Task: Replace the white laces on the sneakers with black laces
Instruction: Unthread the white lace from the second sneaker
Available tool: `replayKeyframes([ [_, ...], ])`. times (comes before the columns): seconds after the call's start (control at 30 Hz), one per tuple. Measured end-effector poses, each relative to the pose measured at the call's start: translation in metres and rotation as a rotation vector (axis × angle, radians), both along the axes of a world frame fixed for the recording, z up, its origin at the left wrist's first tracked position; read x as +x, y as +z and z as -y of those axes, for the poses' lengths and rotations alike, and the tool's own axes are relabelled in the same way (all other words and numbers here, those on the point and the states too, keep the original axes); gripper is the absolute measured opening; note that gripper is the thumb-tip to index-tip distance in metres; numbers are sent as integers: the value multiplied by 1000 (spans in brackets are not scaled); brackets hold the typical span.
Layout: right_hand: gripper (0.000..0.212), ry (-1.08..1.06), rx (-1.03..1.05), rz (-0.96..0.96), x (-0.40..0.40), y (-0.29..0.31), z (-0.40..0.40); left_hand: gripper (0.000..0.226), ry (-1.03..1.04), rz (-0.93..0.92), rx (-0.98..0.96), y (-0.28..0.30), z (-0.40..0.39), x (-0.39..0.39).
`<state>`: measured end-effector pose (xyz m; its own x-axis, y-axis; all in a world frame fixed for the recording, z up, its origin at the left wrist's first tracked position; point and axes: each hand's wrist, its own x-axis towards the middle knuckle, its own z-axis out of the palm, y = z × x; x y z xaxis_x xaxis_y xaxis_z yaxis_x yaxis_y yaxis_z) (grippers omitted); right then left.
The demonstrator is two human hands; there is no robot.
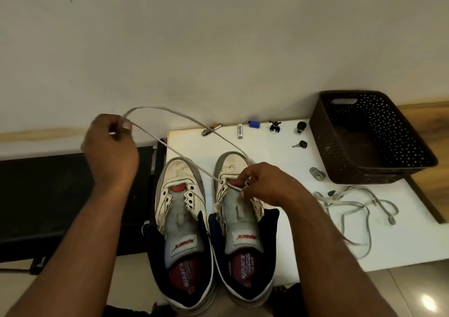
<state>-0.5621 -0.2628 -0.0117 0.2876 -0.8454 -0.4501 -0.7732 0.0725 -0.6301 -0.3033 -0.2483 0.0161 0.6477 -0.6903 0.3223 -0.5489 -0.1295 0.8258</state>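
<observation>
Two white sneakers stand side by side on a white board, toes pointing away. The left sneaker (181, 205) has bare eyelets. A white lace (170, 146) runs from the lowest eyelets of the right sneaker (239, 209) up in a long loop. My left hand (110, 144) is raised at the left and pinches that lace near its end. My right hand (264, 183) rests on the right sneaker's toe end, fingers pinching the lace at the eyelets. A second white lace (357, 209) lies loose on the board at the right. No black lace is visible.
A dark woven basket (340, 161) stands at the back right of the white board (267, 144). Small items line the board's far edge: a nail clipper (211, 129), a battery (240, 132), a blue cap (254, 124), a key (300, 144). A black bench (48, 195) lies to the left.
</observation>
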Motion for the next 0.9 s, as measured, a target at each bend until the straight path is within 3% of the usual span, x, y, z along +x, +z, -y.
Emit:
replayKeyframes([
  [0.1,27,30,-52,-70,6,-1,-1,7,-400,-325,271,-8,2,-38],
  [0.13,26,26,-61,-85,7,-2,-1,19,-554,-282,435,-13,1,-51],
  [0.2,26,15,-61,-84,7,-3,0,50,-758,-1,723,-23,-2,-73],
  [0.27,26,14,-60,-77,6,-3,-1,53,-776,221,823,-30,-3,-83],
  [0.4,25,25,-71,-91,7,-3,-1,27,-751,349,807,-35,-1,-80],
  [0.53,25,23,-75,-91,7,-2,-1,31,-735,358,841,-39,-3,-79],
  [0.67,25,6,-61,-89,8,-4,-1,17,-719,355,775,-40,-2,-78],
  [0.9,26,-1,-48,-91,12,-3,0,12,-720,357,761,-40,-3,-84],
])
